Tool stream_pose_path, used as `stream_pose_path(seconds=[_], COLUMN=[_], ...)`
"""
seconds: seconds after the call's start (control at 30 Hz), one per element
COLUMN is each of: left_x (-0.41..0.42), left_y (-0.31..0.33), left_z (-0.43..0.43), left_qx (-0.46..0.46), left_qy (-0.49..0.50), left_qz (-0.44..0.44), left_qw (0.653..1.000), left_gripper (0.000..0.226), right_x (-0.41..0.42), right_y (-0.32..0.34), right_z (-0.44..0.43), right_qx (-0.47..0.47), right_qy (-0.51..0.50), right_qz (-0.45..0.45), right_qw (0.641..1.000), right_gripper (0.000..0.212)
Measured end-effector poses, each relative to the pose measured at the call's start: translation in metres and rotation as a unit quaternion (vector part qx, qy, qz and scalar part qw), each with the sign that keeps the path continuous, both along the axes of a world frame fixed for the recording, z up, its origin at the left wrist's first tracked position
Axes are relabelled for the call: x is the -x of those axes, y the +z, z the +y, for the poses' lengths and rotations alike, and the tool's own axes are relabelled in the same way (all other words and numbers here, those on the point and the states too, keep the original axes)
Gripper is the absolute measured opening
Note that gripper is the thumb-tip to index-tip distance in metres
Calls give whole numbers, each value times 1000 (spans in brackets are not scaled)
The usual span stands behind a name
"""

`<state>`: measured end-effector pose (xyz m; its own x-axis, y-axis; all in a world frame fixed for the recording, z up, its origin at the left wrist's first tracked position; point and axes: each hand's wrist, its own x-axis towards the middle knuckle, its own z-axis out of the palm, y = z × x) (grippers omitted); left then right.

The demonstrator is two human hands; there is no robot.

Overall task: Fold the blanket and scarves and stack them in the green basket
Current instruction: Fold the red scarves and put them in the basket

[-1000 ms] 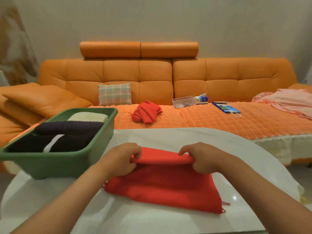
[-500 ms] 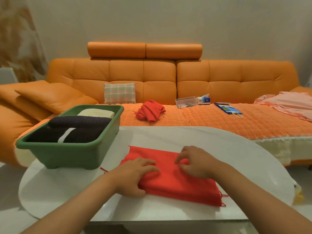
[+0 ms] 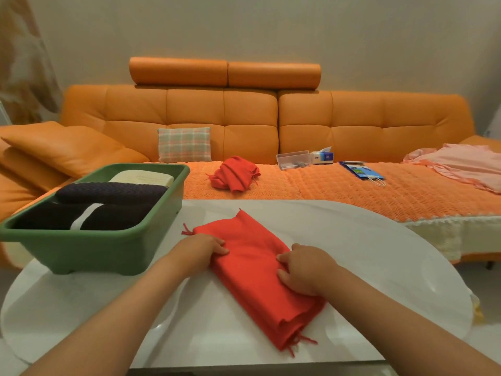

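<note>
A folded red scarf (image 3: 254,270) lies slantwise on the white oval table (image 3: 379,256), its fringe at the far left and near right corners. My left hand (image 3: 200,251) grips its left edge, fingers on top. My right hand (image 3: 303,270) grips its right edge. To the left stands the green basket (image 3: 95,253) with two folded dark pieces (image 3: 108,194) and a cream one (image 3: 143,177) inside. A second red scarf (image 3: 234,173) lies crumpled on the orange sofa seat behind the table.
The orange sofa (image 3: 244,118) runs along the far side of the table. On it are a plaid cushion (image 3: 184,144), a clear plastic box (image 3: 294,159), a tissue box (image 3: 324,156), a blue bag (image 3: 362,170) and a pink cloth (image 3: 461,164).
The red scarf was folded over toward me and flattened, then turned so it lies slantwise. Both hands moved from its far edge to its two long sides.
</note>
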<state>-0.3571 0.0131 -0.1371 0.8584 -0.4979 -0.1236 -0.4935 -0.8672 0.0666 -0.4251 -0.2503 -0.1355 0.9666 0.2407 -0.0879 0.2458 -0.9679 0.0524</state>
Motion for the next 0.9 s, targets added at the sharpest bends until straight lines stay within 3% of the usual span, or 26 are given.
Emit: stream_pose_path(seconds=[0.17, 0.27, 0.37, 0.43, 0.53, 0.67, 0.9], left_x=[7, 7, 1, 3, 13, 22, 37], left_y=[11, 6, -9, -22, -38, -41, -20], left_z=[-34, -46, -48, -46, -38, -27, -36], left_qx=[59, 102, 87, 40, 11, 11, -77], left_qy=[97, 100, 81, 84, 102, 117, 165], left_qz=[-84, -116, -127, -78, -13, -10, -2], left_qw=[990, 983, 985, 993, 995, 993, 983], left_gripper=[29, 27, 45, 62, 71, 76, 87], right_x=[7, 0, -18, -33, -52, -68, -85], right_y=[22, 28, 18, 4, -17, -34, -43], right_z=[13, 17, 23, 26, 28, 30, 31], right_qx=[16, -31, -63, -86, -47, -69, -76], right_qy=[63, 75, 85, 97, 119, 117, 43], right_qz=[16, -29, -129, -139, -81, 24, 35], right_qw=[998, 996, 986, 982, 989, 990, 996], right_gripper=[38, 40, 30, 32, 53, 63, 70])
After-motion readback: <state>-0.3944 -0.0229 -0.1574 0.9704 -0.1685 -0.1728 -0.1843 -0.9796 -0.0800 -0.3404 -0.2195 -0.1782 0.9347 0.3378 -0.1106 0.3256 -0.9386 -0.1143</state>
